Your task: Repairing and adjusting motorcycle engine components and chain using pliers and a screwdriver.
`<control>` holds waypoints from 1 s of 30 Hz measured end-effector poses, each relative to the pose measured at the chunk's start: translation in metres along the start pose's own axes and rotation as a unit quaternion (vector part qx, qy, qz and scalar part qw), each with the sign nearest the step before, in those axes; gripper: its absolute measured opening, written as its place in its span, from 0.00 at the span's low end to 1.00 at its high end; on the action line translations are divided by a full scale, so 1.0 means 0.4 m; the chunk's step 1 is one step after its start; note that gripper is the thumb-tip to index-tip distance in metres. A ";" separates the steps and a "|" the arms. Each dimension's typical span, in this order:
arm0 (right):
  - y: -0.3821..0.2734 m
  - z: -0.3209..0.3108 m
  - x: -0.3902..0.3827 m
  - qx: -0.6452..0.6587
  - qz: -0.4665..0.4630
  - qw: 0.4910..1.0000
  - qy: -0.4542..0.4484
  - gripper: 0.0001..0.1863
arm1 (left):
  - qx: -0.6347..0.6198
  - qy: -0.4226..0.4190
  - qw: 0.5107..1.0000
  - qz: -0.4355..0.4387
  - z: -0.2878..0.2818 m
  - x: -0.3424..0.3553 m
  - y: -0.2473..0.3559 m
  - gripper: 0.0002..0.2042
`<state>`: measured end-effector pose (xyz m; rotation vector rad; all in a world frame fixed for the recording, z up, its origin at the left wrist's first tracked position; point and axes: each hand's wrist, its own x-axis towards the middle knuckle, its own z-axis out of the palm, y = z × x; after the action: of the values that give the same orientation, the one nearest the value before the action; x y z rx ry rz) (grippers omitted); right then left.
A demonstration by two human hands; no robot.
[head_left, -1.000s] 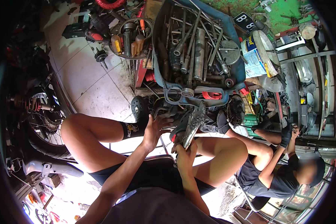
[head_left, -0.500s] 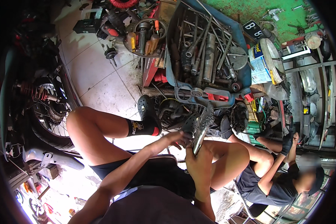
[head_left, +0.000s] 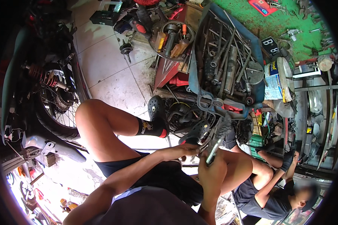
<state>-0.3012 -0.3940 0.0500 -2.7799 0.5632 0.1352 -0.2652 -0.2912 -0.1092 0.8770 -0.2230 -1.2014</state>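
My right hand [head_left: 212,169] is wrapped round a silver metal bar [head_left: 213,150] above my right thigh. The bar slants away from me, and its far end is dark, rough and bristly, blurred here. Beside it on the left, my left hand [head_left: 187,150] has its fingers closed and pinched together near the bar. What they hold, if anything, is too small to tell. A clog-type shoe [head_left: 199,131] on my foot shows just beyond the hands.
Ahead stands a blue plastic bin [head_left: 193,75] heaped with wrenches and rods. Left of it, a round tray [head_left: 194,35] holds screwdrivers. A motorcycle wheel [head_left: 58,129] is at the left. On the right sit a white bucket [head_left: 285,77] and another person [head_left: 266,195].
The whole view has shifted, so the surroundings appear farther right and lower. My left hand's fingers, spread beside the bar before, are now drawn together. The right hand keeps its grip on the bar.
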 end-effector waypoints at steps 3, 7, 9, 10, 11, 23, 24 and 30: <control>0.039 -0.008 0.006 0.030 0.045 0.998 -0.012 0.13 | 0.149 0.032 0.986 0.064 -0.053 -0.010 0.045 0.28; 0.089 0.015 0.024 0.118 0.045 0.991 -0.053 0.14 | 0.373 0.111 0.908 0.157 -0.091 0.000 0.010 0.29; 0.136 0.051 0.016 0.238 0.010 0.970 -0.047 0.17 | 0.286 0.093 0.945 0.131 -0.071 0.001 0.004 0.28; 0.123 0.056 0.017 0.238 0.008 0.970 -0.050 0.17 | 0.200 0.075 0.971 0.105 -0.065 0.005 0.004 0.27; 0.096 0.064 0.014 0.356 0.131 0.923 -0.060 0.20 | 0.198 0.075 0.972 0.105 -0.060 0.010 0.000 0.27; -0.005 0.108 -0.026 0.322 0.084 0.934 -0.130 0.13 | -0.041 0.162 0.963 0.211 -0.058 -0.008 -0.052 0.16; -0.010 0.107 -0.024 0.298 0.069 0.939 -0.156 0.15 | -0.075 0.171 0.960 0.209 -0.055 -0.013 -0.055 0.18; -0.035 0.104 0.009 0.270 0.040 0.949 -0.159 0.16 | -0.065 0.170 0.959 0.217 -0.077 -0.007 -0.057 0.18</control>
<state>-0.2938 -0.3699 0.0139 -2.1488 0.5331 0.3789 -0.2647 -0.2762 -0.1445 0.8497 -0.0497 -0.6364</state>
